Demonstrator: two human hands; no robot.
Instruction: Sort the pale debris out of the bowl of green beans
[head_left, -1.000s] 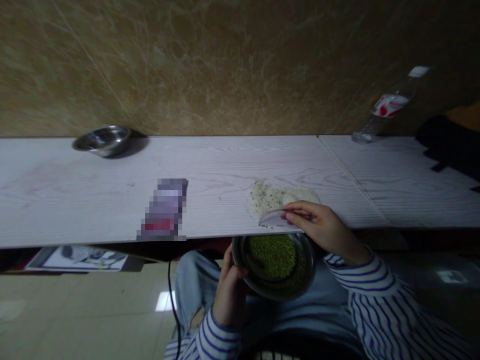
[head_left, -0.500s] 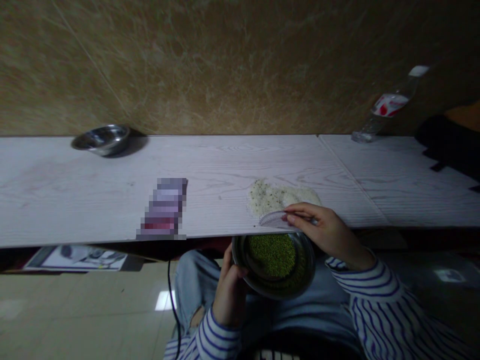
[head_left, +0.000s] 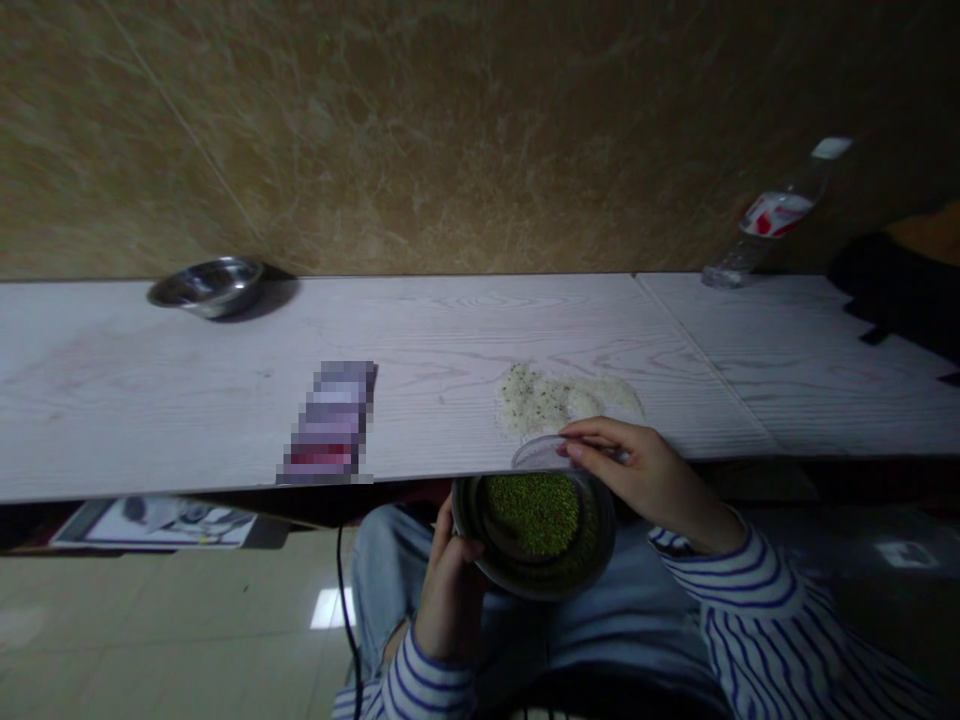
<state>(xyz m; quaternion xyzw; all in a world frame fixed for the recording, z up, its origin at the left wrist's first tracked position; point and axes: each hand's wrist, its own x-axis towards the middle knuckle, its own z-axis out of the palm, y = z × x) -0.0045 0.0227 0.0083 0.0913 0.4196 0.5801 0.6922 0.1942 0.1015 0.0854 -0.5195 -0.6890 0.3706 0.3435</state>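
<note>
The table [head_left: 450, 335], white with wood grain and a seam toward its right end, carries a metal bowl [head_left: 208, 288] at the back left and a pixelated item [head_left: 330, 420] near the front edge. White grains [head_left: 540, 402] with dark specks lie spread right of that item. A capped bottle [head_left: 766, 222] stands near the wall [head_left: 465, 130], with a dark item [head_left: 892, 290] at the far right.

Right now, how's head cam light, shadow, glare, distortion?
Head view: dim overall; green-grain bowl in the left hand dark at its rim; shadow right of the shallow bowl; glare patch on the floor; bottle leans, likely lens distortion; item on the table pixelated.
</note>
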